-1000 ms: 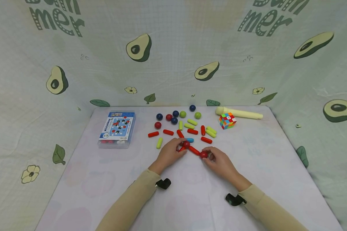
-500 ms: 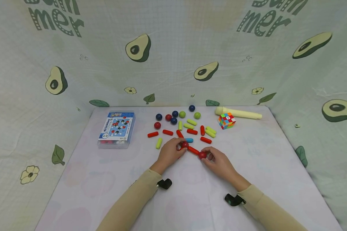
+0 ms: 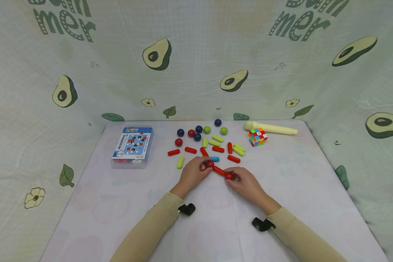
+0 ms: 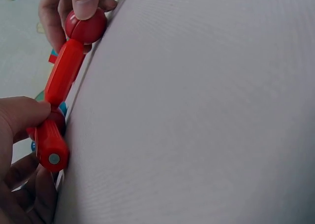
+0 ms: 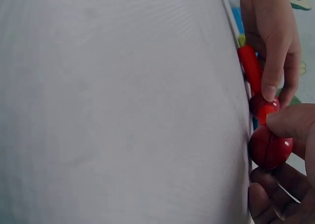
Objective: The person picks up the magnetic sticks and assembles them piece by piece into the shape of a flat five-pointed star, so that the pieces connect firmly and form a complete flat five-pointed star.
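A red magnetic ball [image 3: 210, 164] is pinched between the thumb and fingers of my left hand [image 3: 192, 174]. From it a red rod [image 3: 219, 170] runs to a second red ball [image 3: 229, 176], which my right hand [image 3: 247, 183] grips between thumb and fingers. In the left wrist view, another red rod [image 4: 52, 147] sticks out from the left-hand ball, with a round silver end showing. The right wrist view has the right thumb lying over the joint of rod and ball [image 5: 270, 147]. A blue rod [image 3: 214, 159] lies just beyond the left fingertips.
Several red rods [image 3: 190, 150] and yellow-green rods [image 3: 214, 143] lie beyond the hands, with dark blue [image 3: 197, 137], red [image 3: 178, 142] and green balls [image 3: 224, 131] behind. A plastic box [image 3: 132, 147] sits at left; a puzzle cube [image 3: 257, 137] and pale yellow stick [image 3: 275, 128] at right.
My right hand has shifted slightly left, its fingers now reaching over the ball toward the rod. The left hand and its ball have barely moved.
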Motion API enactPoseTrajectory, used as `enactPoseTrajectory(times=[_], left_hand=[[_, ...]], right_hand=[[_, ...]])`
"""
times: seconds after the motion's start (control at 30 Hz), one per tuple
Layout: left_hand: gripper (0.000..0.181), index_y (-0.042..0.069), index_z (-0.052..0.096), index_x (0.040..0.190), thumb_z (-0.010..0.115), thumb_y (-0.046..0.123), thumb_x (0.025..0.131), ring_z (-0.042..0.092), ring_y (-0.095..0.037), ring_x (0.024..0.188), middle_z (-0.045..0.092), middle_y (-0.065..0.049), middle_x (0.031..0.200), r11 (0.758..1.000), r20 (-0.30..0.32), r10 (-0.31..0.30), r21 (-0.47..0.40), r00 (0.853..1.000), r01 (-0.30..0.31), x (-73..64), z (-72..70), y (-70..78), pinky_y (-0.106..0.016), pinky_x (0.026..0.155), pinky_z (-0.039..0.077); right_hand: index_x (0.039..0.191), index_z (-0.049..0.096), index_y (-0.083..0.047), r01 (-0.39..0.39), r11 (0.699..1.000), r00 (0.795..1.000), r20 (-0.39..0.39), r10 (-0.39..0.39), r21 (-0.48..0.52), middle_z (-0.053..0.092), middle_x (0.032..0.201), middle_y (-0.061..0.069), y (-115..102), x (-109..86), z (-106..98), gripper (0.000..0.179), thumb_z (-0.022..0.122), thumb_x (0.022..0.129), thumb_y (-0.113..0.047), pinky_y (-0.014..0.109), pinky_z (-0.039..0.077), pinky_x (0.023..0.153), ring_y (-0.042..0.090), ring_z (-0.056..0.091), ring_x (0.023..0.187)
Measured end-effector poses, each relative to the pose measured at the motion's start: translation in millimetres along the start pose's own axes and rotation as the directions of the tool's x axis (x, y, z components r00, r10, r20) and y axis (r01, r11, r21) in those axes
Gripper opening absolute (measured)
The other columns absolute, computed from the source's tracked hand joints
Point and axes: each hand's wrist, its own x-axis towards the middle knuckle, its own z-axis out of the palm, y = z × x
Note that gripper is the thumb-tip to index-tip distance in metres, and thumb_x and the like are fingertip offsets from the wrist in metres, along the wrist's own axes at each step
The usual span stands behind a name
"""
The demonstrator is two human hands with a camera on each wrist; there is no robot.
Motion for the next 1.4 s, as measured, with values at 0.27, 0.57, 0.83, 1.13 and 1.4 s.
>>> enactPoseTrajectory(times=[0.27,0.57,0.83,1.13,1.4], left_hand=[[0.040,0.024,0.067,0.131,0.077,0.033,0.093,0.053,-0.012,0.083,0.062,0.005,0.105,1.000,-0.014,0.007,-0.009,1.000,-0.007,-0.4,1.4,0.5,-0.023,0.068,0.047],[0.039,0.022,0.067,0.131,0.074,0.035,0.094,0.053,-0.012,0.081,0.062,0.005,0.102,0.999,-0.014,0.004,-0.036,1.000,-0.004,-0.6,-3.4,-2.1,-0.022,0.068,0.048],[0.026,0.023,0.071,0.120,0.072,0.033,0.096,0.055,-0.012,0.080,0.063,0.009,0.098,0.994,-0.141,-0.082,-0.077,0.987,0.071,10.1,-23.2,-15.1,-0.023,0.066,0.050],[0.032,0.013,0.067,0.124,0.072,0.027,0.096,0.056,-0.024,0.104,0.061,-0.005,0.114,0.988,-0.314,-0.134,0.025,0.940,0.149,30.8,-57.1,-46.2,-0.040,0.091,0.048],[0.050,0.013,0.055,0.143,0.068,0.031,0.098,0.051,-0.032,0.129,0.053,-0.013,0.141,0.967,-0.266,-0.222,0.060,0.938,0.246,43.9,-67.5,-66.6,-0.050,0.108,0.040]], right_hand=[[0.125,0.070,-0.018,0.003,1.000,1.000,0.016,-0.003,-0.002,0.065,0.102,-0.006,-1,2.2,-1,0.038,0.081,0.089,-0.020,0.034,0.053,0.079,0.014,0.057,0.090],[0.124,0.073,-0.020,0.015,1.000,1.000,0.017,-0.015,-0.011,0.068,0.108,-0.007,2,2.0,0,0.037,0.081,0.088,-0.022,0.033,0.054,0.078,0.013,0.057,0.090],[0.126,0.073,-0.021,-0.002,1.000,1.000,0.025,0.002,-0.013,0.067,0.106,-0.009,2,2.4,-1,0.037,0.080,0.089,-0.025,0.031,0.052,0.078,0.013,0.055,0.090],[0.127,0.072,-0.022,-0.007,1.000,1.000,0.028,0.008,-0.019,0.066,0.107,-0.008,2,1.9,0,0.038,0.080,0.090,-0.026,0.031,0.053,0.079,0.013,0.055,0.091],[0.127,0.072,-0.022,-0.002,1.000,1.000,0.026,0.002,-0.023,0.066,0.106,-0.009,3,2.5,1,0.038,0.080,0.090,-0.026,0.031,0.052,0.078,0.012,0.054,0.090]])
